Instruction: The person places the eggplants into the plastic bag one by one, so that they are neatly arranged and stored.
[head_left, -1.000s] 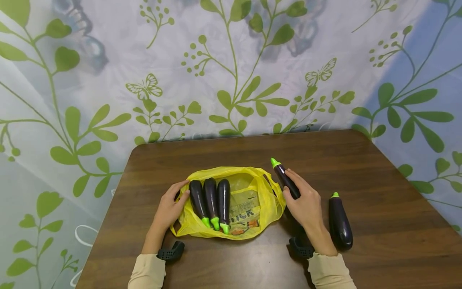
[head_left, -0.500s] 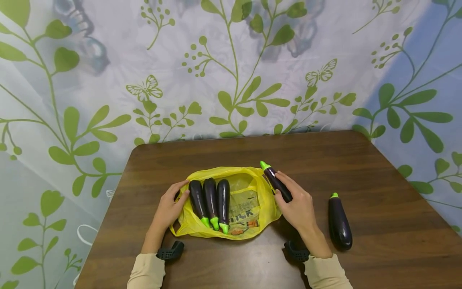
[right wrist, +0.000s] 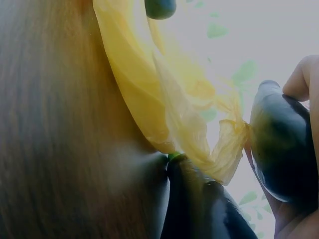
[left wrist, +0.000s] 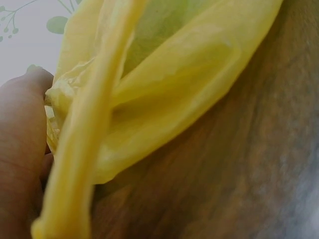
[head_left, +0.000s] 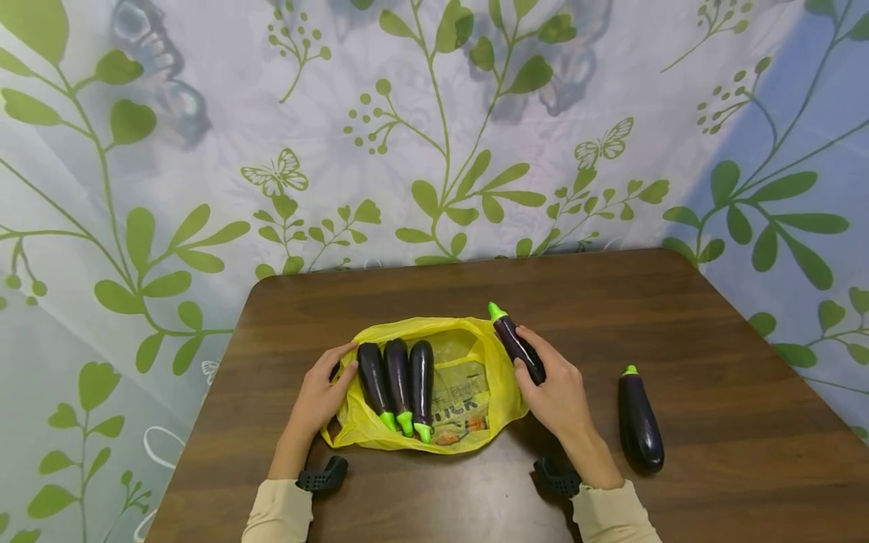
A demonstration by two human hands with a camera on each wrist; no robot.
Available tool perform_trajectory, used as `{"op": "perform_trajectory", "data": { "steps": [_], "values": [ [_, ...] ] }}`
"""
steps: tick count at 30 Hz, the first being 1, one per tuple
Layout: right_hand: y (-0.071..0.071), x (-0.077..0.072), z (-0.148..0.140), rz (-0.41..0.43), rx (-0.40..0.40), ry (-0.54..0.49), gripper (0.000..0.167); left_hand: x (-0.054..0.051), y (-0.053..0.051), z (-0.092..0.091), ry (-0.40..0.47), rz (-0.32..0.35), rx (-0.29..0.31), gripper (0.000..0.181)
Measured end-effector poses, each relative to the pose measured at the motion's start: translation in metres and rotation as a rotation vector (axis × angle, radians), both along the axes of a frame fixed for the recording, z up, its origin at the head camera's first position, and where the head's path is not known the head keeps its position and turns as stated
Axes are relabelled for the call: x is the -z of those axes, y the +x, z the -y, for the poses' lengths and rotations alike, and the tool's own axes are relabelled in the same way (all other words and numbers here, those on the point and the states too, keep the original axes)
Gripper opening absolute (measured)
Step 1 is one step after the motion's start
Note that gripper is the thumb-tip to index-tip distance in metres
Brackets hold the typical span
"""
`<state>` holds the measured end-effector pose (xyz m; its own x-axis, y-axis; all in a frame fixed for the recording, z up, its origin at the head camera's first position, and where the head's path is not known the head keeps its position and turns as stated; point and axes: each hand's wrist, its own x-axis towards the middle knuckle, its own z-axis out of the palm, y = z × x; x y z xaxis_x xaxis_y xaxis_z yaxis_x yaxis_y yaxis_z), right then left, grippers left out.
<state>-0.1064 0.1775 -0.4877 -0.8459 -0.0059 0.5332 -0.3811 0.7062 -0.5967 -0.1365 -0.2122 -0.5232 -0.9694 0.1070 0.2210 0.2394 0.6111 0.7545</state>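
My left hand [head_left: 319,392] pinches the left rim of a yellow plastic bag [head_left: 508,388], which lies on its base with its mouth facing up. Three dark purple eggplants [head_left: 398,381] with bright green stems lie side by side in the bag's left half. With my right hand [head_left: 560,396] I hold another eggplant [head_left: 511,335] between thumb and fingers, tilted, stem pointing away, over the bag's right rim. In the right wrist view this held eggplant [right wrist: 284,144] is close to the bag, and one more eggplant [right wrist: 199,204] lies beneath, mostly hidden from the head view.
An eggplant [head_left: 640,426] lies on the brown wooden table [head_left: 733,392] to the right of my right hand. Printed lettering [head_left: 458,407] shows in the bag's right half. A leaf-patterned wall covering [head_left: 434,151] stands behind the table's far edge.
My right hand has moved slightly left with its eggplant, and the bag's right side has shifted inward. My left hand and the three eggplants in the bag stay in place.
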Motion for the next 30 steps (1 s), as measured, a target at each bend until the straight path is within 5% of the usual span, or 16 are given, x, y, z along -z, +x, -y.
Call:
{"op": "perform_trajectory", "data": {
  "steps": [10, 21, 30],
  "values": [
    [-0.0005, 0.0026, 0.0028, 0.024, -0.089, 0.031, 0.053, 0.0002, 0.0000, -0.0007, 0.001, -0.003, 0.001, 0.044],
    [-0.0009, 0.0013, 0.0047, -0.116, -0.251, 0.070, 0.029, 0.0002, 0.0003, -0.0015, 0.004, -0.004, -0.003, 0.043],
    [0.0028, 0.0038, 0.0093, -0.131, -0.332, 0.084, 0.040, 0.0021, 0.0007, -0.0010, -0.001, -0.017, 0.001, 0.044]
  ]
}}
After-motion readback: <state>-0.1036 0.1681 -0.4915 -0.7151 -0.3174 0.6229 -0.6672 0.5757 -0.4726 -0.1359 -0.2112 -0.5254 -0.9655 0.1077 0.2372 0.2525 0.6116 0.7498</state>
